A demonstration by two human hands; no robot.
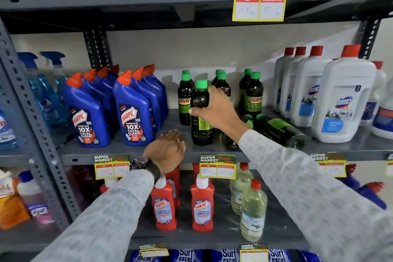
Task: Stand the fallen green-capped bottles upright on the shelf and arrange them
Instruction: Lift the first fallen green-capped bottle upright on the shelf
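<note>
- Right hand (pixel 214 110) clamped round the shoulder of an upright green-capped bottle (pixel 201 112) standing on the shelf (pixel 127 147).
- Just right of that grasp, a fallen bottle (pixel 280 128) lies on its side.
- Left hand (pixel 168 150), lower left, rests flat and empty.

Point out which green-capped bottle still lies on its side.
The bottle right of the right hand, cap toward it, before the white jugs; the others stand.

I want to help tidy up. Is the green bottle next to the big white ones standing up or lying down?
Lying down. The bottle rests on its side on the shelf, cap pointing left.
</note>
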